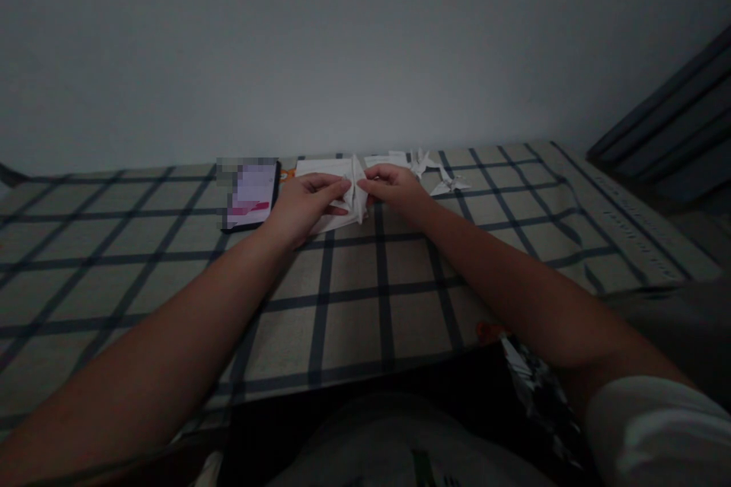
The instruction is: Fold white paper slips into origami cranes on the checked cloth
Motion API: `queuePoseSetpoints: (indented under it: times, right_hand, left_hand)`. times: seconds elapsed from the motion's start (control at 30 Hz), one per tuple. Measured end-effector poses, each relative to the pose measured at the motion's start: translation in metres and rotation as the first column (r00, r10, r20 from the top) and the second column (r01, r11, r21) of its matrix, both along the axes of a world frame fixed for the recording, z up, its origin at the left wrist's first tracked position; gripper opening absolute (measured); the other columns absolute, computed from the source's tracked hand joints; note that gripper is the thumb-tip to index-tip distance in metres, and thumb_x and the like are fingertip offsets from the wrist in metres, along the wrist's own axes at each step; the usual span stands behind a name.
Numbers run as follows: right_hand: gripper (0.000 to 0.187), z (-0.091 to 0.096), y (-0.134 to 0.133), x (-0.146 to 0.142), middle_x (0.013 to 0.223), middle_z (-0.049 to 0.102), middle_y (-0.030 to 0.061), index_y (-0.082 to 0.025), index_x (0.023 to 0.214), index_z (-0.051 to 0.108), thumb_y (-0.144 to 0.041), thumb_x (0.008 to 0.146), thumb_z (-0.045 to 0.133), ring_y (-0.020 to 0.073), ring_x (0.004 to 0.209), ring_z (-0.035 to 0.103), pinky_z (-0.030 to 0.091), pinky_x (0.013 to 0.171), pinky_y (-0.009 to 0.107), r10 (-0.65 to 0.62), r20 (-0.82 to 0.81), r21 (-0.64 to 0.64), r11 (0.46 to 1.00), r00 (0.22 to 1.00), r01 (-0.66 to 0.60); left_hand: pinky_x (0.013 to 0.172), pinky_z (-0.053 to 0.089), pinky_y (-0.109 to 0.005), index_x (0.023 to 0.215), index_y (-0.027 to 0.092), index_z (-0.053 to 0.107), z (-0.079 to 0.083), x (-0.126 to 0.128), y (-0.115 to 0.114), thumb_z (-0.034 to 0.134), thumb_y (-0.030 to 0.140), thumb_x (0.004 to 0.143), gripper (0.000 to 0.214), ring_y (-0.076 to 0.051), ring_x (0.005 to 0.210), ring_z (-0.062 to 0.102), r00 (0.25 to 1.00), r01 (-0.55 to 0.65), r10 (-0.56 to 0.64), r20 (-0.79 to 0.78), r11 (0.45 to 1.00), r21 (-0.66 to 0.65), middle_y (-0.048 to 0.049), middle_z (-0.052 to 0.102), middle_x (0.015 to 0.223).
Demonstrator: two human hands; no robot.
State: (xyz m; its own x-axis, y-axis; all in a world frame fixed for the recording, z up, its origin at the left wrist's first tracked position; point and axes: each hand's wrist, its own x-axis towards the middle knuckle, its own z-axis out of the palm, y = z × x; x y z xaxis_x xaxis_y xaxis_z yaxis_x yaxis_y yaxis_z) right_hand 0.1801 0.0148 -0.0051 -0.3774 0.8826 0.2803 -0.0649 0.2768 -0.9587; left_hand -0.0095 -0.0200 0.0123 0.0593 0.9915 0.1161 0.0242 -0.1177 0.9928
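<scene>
My left hand [305,202] and my right hand [394,189] meet over a folded white paper piece [356,196], each pinching one side of it. The piece stands partly upright above a flat white sheet [320,169] that lies on the checked cloth [354,274]. Both hands have their fingers pressed together on the paper. Just behind and to the right of my right hand lie two finished white paper cranes [451,183], with another one [421,162] beside them.
A phone [251,194] with a lit screen lies left of my left hand. An orange object [288,173] peeks out by the sheet. A plain wall rises behind the cloth, dark striped fabric [674,129] lies at the right.
</scene>
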Motion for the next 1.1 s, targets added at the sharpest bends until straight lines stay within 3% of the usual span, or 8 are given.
queuePoseSetpoints:
  times: [0.27, 0.47, 0.9, 1.1]
  right_hand:
    - [0.023, 0.002, -0.002, -0.002, 0.072, 0.065, -0.0014, -0.016, 0.084, 0.062, -0.034, 0.082, 0.076, 0.0097, 0.064, 0.062, 0.055, 0.064, 0.024, 0.021, 0.017, -0.030, 0.999, 1.000, -0.021]
    - [0.026, 0.002, -0.001, -0.003, 0.072, 0.065, -0.0023, -0.017, 0.086, 0.061, -0.037, 0.080, 0.076, 0.0095, 0.063, 0.062, 0.054, 0.063, 0.023, 0.008, 0.003, -0.023, 1.000, 1.000, -0.008]
    - [0.033, 0.003, -0.005, -0.005, 0.075, 0.065, -0.0021, -0.018, 0.090, 0.061, -0.044, 0.079, 0.077, 0.0099, 0.065, 0.062, 0.055, 0.064, 0.023, 0.016, -0.015, 0.001, 1.000, 1.000, -0.016]
    - [0.034, 0.005, -0.008, -0.005, 0.079, 0.068, -0.0004, -0.018, 0.088, 0.064, -0.047, 0.078, 0.078, 0.0111, 0.070, 0.062, 0.054, 0.066, 0.024, 0.030, 0.025, 0.007, 1.000, 0.999, -0.030]
  left_hand:
    - [0.067, 0.064, -0.030, 0.082, 0.012, 0.075, -0.001, 0.001, 0.002, 0.086, 0.039, 0.066, 0.033, -0.015, 0.070, 0.069, 0.997, -0.073, 0.073, -0.012, 0.996, 0.055, -0.0056, 0.075, 0.083]
    - [0.063, 0.065, -0.028, 0.083, 0.015, 0.075, -0.006, 0.005, 0.000, 0.083, 0.037, 0.072, 0.026, -0.014, 0.068, 0.068, 0.994, -0.093, 0.100, -0.034, 0.981, 0.170, -0.0038, 0.074, 0.082]
    - [0.063, 0.063, -0.027, 0.081, 0.016, 0.069, -0.001, 0.006, -0.006, 0.078, 0.040, 0.077, 0.026, -0.013, 0.064, 0.066, 0.987, -0.094, 0.117, -0.108, 0.977, 0.194, -0.0010, 0.070, 0.076]
    - [0.067, 0.064, -0.029, 0.086, 0.015, 0.074, -0.002, 0.007, -0.008, 0.078, 0.050, 0.077, 0.036, -0.016, 0.071, 0.068, 0.985, -0.067, 0.094, -0.147, 0.981, 0.181, -0.0043, 0.073, 0.083]
